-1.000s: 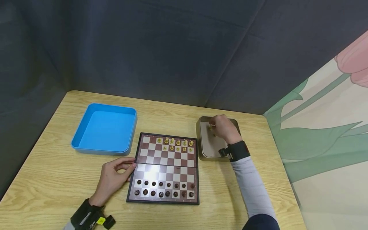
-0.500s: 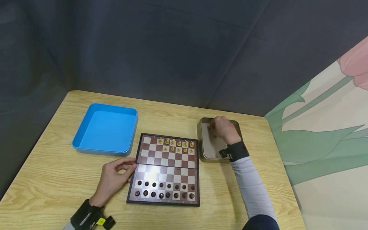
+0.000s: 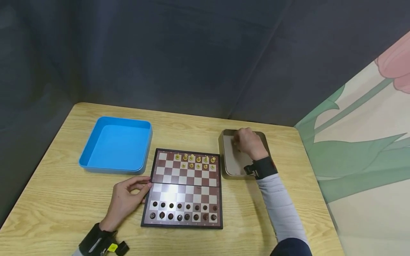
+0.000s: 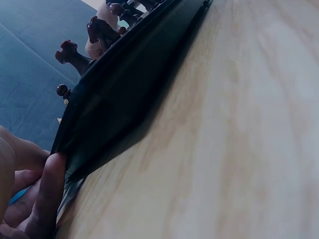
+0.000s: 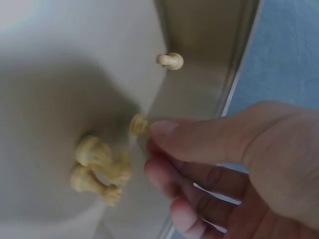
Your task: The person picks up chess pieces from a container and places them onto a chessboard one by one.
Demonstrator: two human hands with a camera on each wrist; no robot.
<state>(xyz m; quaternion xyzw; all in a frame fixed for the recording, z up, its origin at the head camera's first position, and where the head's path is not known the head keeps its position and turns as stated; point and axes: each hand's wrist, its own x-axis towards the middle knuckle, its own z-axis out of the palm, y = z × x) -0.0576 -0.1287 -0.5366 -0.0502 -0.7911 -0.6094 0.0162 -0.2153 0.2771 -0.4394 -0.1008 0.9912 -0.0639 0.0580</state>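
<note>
Head view: my left hand [image 3: 124, 201] is at the left edge of the chessboard [image 3: 179, 177], thumb and fingers pinching its frame near the fold line. The board lies unfolded on the wooden table [image 3: 57, 206]. Sixteen dark pieces [image 3: 179, 206] stand in two rows of eight on the near side; yellow pieces [image 3: 191, 165], six behind five, stand on the far side. My right hand [image 3: 250, 142] reaches down into the metal tin [image 3: 235, 165], just right of the board; from this view I cannot tell what it grips. The blue tray [image 3: 118, 145] sits beyond my left hand, left of the board.

Left wrist view: the fingers [image 4: 50, 184] meet the board's dark rim, at lower left. Dark pieces rise along its upper edge.

Right wrist view: thumb and fingertip grasp a small yellow piece [image 5: 138, 125] inside the tin, its end partly hidden by the thumb. Two loose pieces [image 5: 94, 154] lie close together near it. A separate piece [image 5: 172, 60] is near the tin's wall.
</note>
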